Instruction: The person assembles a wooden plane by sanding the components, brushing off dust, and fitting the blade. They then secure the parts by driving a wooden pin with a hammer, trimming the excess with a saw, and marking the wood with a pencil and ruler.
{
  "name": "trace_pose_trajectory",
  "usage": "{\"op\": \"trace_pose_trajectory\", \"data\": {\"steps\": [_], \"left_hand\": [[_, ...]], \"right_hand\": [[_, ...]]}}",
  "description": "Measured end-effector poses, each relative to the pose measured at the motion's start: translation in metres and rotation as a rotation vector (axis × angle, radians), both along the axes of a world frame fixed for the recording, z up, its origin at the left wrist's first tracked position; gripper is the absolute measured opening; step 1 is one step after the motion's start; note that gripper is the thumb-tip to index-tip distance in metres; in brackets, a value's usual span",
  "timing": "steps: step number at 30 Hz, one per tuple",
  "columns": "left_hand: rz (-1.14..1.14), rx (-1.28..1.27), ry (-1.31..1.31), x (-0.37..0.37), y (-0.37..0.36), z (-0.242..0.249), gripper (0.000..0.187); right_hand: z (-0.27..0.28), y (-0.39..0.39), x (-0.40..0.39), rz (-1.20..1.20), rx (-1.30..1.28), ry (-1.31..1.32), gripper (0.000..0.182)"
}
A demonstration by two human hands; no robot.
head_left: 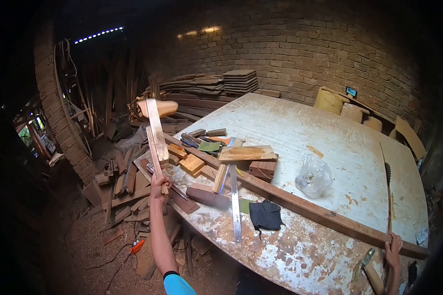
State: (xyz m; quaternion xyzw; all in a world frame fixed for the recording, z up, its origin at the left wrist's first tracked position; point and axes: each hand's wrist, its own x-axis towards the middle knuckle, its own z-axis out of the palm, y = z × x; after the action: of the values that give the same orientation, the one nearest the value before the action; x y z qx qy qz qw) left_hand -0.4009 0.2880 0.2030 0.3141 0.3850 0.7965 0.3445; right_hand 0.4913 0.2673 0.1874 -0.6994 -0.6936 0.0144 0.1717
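My left hand (159, 184) is closed round the lower end of a long light wooden piece (155, 129), held upright at the table's left edge; a rounded wooden shape (165, 108) shows at its top. At the lower right, my right hand (393, 250) lies by the end of a long brown beam (300, 202), against a thin saw-like strip (389, 196); its grip is partly hidden. Beside it is a hammer (370, 273). A metal ruler (235, 206) and a black cloth (266, 215) lie on the worn white table (295, 255).
Wood blocks (192, 163), hand tools (199, 140) and a dark mallet-like piece (207, 197) crowd the table's left side. A plastic bag (314, 177) sits beyond the beam. Scrap wood (128, 201) covers the floor at left, near an orange tool (137, 247).
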Motion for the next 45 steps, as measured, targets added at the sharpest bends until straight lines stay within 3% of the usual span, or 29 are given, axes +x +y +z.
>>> {"op": "trace_pose_trajectory", "data": {"steps": [2, 5, 6, 9, 10, 12, 14, 17, 20, 22, 26, 29, 30, 33, 34, 37, 39, 41, 45], "left_hand": [[-0.081, 0.125, 0.056, 0.026, -0.01, 0.022, 0.044], [-0.008, 0.18, 0.101, 0.065, -0.011, 0.035, 0.042], [-0.003, 0.222, 0.13, 0.076, -0.013, 0.036, 0.039], [-0.304, 0.275, -0.019, 0.084, -0.033, 0.005, 0.04], [-0.286, 0.307, -0.062, 0.097, -0.045, -0.002, 0.039], [-0.337, 0.331, -0.112, 0.131, -0.075, -0.014, 0.035], [-0.422, 0.342, -0.161, 0.165, -0.104, -0.027, 0.033], [-0.545, 0.322, -0.069, 0.192, -0.125, -0.059, 0.044], [-0.494, 0.331, -0.07, 0.205, -0.148, -0.082, 0.051], [-0.465, 0.174, 0.029, 0.214, -0.173, -0.08, 0.041], [-0.584, 0.023, 0.065, 0.231, -0.203, -0.085, 0.037], [-0.648, -0.063, 0.212, 0.233, -0.21, -0.08, 0.048], [-0.69, -0.089, 0.259, 0.231, -0.209, -0.083, 0.05], [-0.846, -0.154, 0.357, 0.24, -0.203, -0.097, 0.054], [-0.9, -0.172, 0.36, 0.245, -0.198, -0.096, 0.053], [-1.033, -0.207, 0.343, 0.261, -0.181, -0.092, 0.052], [-1.117, -0.233, 0.324, 0.275, -0.172, -0.089, 0.051], [-1.192, -0.262, 0.318, 0.292, -0.162, -0.083, 0.05], [-1.245, -0.336, 0.429, 0.317, -0.15, -0.052, 0.052]], "right_hand": [[0.002, -0.002, -0.004, -0.005, -0.007, 0.0, 0.045], [-0.001, -0.003, -0.006, -0.03, 0.041, -0.004, 0.05], [0.002, -0.003, -0.006, -0.025, 0.005, -0.009, 0.059], [0.006, 0.001, 0.001, -0.045, -0.102, 0.003, 0.066], [0.01, 0.002, -0.003, -0.107, -0.083, -0.018, 0.072], [-0.002, 0.019, -0.002, -0.186, 0.187, 0.102, 0.073], [-0.004, 0.042, -0.012, -0.09, 0.502, 0.122, 0.062], [0.088, 0.02, -0.109, 0.184, 0.41, 0.403, 0.051], [0.145, -0.001, -0.196, 0.561, 0.265, 0.673, 0.048], [0.166, -0.007, -0.243, 0.812, 0.146, 0.726, 0.054], [0.168, -0.025, -0.313, 1.122, -0.196, 1.116, 0.072], [0.138, -0.047, -0.313, 1.191, -0.131, 1.215, 0.073], [0.125, -0.053, -0.302, 1.158, -0.158, 1.3, 0.064], [0.117, -0.07, -0.264, 0.957, -0.118, 1.118, 0.054], [0.126, -0.085, -0.258, 0.864, -0.122, 1.193, 0.043], [0.118, -0.094, -0.228, 0.767, 0.236, 0.908, 0.038], [0.115, -0.102, -0.209, 0.643, 0.27, 0.853, 0.039], [0.116, -0.112, -0.192, 0.606, 0.22, 0.887, 0.04], [0.111, -0.128, -0.169, 0.59, -0.06, 1.274, 0.047]]}}
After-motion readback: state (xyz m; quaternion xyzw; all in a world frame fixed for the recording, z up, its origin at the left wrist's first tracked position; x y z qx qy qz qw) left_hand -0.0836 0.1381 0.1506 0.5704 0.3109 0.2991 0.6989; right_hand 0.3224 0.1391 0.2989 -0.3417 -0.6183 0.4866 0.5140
